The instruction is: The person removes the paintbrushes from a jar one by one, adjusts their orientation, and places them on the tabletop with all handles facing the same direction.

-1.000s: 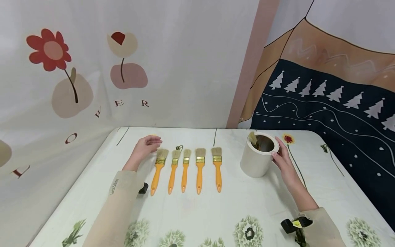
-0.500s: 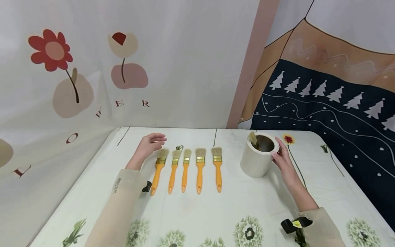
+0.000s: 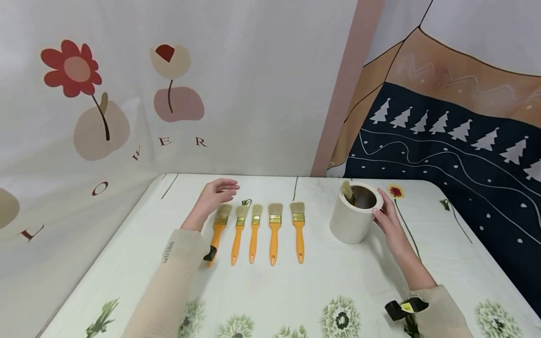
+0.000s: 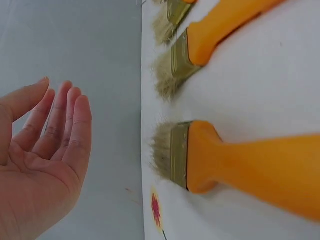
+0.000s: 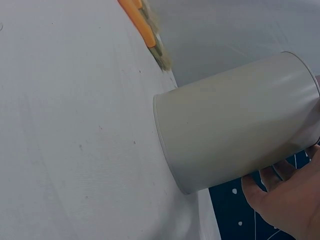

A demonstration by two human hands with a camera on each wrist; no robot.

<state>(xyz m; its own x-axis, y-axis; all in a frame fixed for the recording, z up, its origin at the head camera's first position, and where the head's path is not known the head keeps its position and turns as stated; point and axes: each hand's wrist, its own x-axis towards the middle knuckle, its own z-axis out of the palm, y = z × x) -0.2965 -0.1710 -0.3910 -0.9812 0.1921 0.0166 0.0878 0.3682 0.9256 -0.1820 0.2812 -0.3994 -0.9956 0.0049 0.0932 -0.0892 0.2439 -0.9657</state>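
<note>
My left hand (image 3: 214,196) is held in the air above the bristles of the leftmost paintbrush (image 3: 219,227). Its fingers are loosely bent and hold nothing, as the left wrist view shows with the palm (image 4: 40,185). Several paintbrushes with orange handles lie in a row, bristles away from me; the rightmost brush (image 3: 299,234) is nearest the canister. At the right, my right hand (image 3: 390,225) holds the white cylindrical canister (image 3: 348,223) by its right side, near the rim. Bristles of another paintbrush (image 3: 347,191) stick out of the canister's mouth; the rest of it is mostly hidden inside.
A white cloth with printed flowers covers the table (image 3: 253,295). Behind it hangs a pale curtain (image 3: 253,94) with flower prints. A dark cloth with white trees (image 3: 448,155) hangs at the right. Black wrist cameras sit at both sleeves, the left one (image 3: 210,253) overlapping the leftmost brush's handle.
My left hand has drifted right and slightly away from me, over the leftmost brush. The right hand, the canister and the brushes have stayed in place.
</note>
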